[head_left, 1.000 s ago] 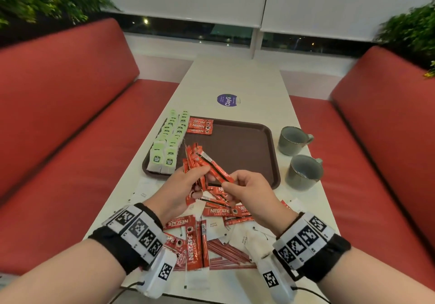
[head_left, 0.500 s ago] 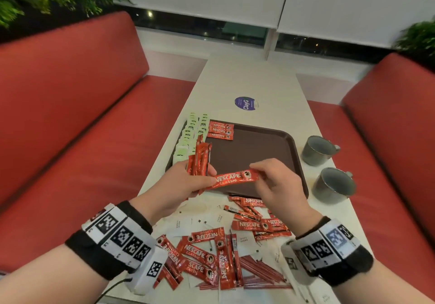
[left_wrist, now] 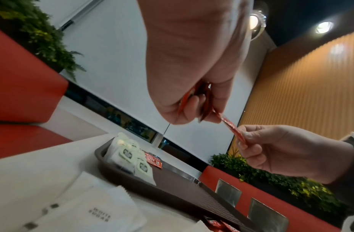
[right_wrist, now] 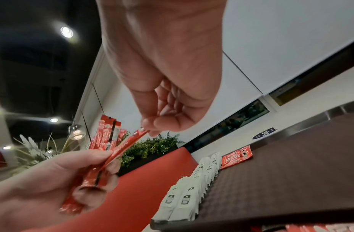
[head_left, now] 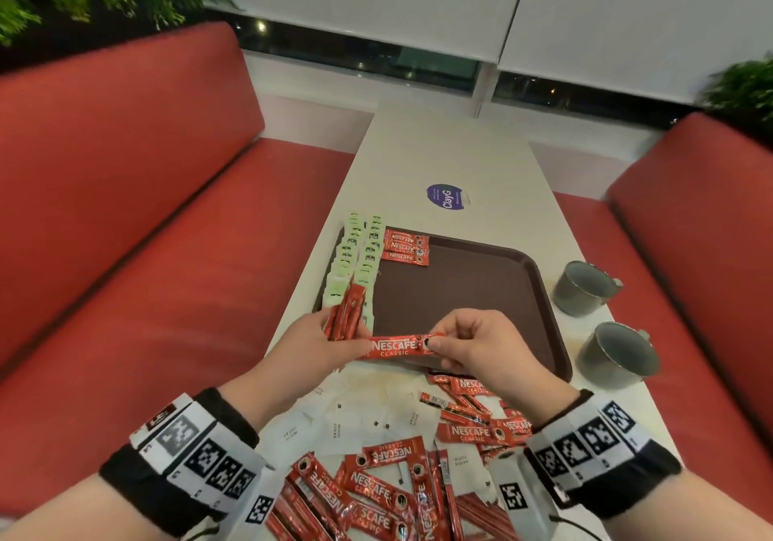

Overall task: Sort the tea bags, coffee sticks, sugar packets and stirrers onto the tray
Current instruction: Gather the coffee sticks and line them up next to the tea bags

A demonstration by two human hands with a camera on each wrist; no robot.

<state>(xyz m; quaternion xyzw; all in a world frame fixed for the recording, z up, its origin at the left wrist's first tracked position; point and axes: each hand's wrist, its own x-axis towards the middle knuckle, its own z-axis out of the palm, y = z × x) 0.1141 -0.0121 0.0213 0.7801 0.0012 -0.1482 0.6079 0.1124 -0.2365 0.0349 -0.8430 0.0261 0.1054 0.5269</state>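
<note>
**Another coffee stick joins the bundle**

Since a second ago the fanned, crossing sticks in the left hand [head_left: 309, 341] have been squared into an upright bundle [head_left: 346, 311], and one coffee stick [head_left: 397, 347] has been drawn out level between the two hands; over the last half second it has barely shifted. The left hand's fingers are curled round the bundle, its thumb and fingertips also touching the near end of the level stick. The right hand [head_left: 472, 346] pinches the other end between thumb and forefinger, the remaining fingers loosely curled.

Both hands hover above the near edge of the brown tray [head_left: 539, 289]. On the tray, two rows of tea bags [head_left: 355, 256] fill the left side, and a few coffee sticks [head_left: 405, 246] lie flat just beside them at the far end. The rest of the tray floor is bare.

On the counter [head_left: 451, 151] in front of the tray, many coffee sticks [head_left: 378, 488] and white sugar packets [head_left: 334, 423] lie mixed together. No stirrers can be picked out for certain.

Judging by this, the person is gathering coffee sticks into a stack before laying them beside those already placed. Sorting looks less than half done: tea bags appear finished, sugar is untouched.
</note>
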